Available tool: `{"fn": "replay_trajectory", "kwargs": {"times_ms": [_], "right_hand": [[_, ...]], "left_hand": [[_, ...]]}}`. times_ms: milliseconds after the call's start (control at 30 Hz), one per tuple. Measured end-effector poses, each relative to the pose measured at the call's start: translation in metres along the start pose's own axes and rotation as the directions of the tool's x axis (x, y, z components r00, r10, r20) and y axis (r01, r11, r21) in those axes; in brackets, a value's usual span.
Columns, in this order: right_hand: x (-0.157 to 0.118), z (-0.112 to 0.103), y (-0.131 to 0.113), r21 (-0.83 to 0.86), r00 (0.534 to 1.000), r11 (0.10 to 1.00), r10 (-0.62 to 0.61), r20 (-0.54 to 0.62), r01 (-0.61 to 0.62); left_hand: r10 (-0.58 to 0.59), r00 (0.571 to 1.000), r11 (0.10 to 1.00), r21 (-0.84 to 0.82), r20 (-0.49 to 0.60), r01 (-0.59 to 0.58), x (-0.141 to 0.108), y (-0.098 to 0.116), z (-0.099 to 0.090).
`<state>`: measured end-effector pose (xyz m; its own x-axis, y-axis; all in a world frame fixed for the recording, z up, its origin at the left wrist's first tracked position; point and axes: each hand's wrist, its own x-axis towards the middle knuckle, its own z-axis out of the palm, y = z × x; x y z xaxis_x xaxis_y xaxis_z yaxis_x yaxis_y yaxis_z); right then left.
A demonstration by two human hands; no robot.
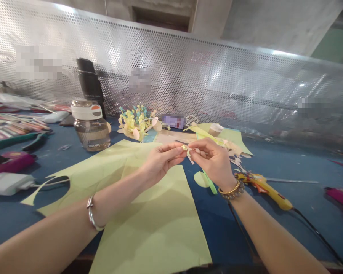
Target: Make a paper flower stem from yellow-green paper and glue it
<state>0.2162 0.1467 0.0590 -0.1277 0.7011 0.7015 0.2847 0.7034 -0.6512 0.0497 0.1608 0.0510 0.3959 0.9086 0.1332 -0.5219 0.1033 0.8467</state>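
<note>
A small yellow paper piece (184,147) sits between the fingertips of my left hand (166,160), which are pinched together. My right hand (210,158) meets it from the right, its fingers closed on a pale strip (192,151) too small to make out well. The two hands nearly touch. Below them lies a large yellow-green sheet (157,224) on the blue table. Under my right hand are a round yellow-green paper piece (201,179) and a bright green tool (210,184).
A yellow glue gun (271,192) with a black cord lies right of my right hand. A water bottle (91,131) and paper flowers (135,121) stand behind. Magenta tools (13,163), a white adapter (10,183) and pens (15,127) are left; a perforated metal panel (171,64) borders the back.
</note>
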Motion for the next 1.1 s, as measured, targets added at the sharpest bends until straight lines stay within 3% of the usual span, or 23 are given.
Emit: {"fn": "replay_trajectory", "kwargs": {"times_ms": [1100], "right_hand": [[-0.0014,-0.0003,0.0005,-0.016,0.999,1.0,0.003,0.035,-0.003]], "left_hand": [[0.005,1.0,1.0,0.012,0.008,-0.005,0.0005,-0.0011,-0.0019]]}}
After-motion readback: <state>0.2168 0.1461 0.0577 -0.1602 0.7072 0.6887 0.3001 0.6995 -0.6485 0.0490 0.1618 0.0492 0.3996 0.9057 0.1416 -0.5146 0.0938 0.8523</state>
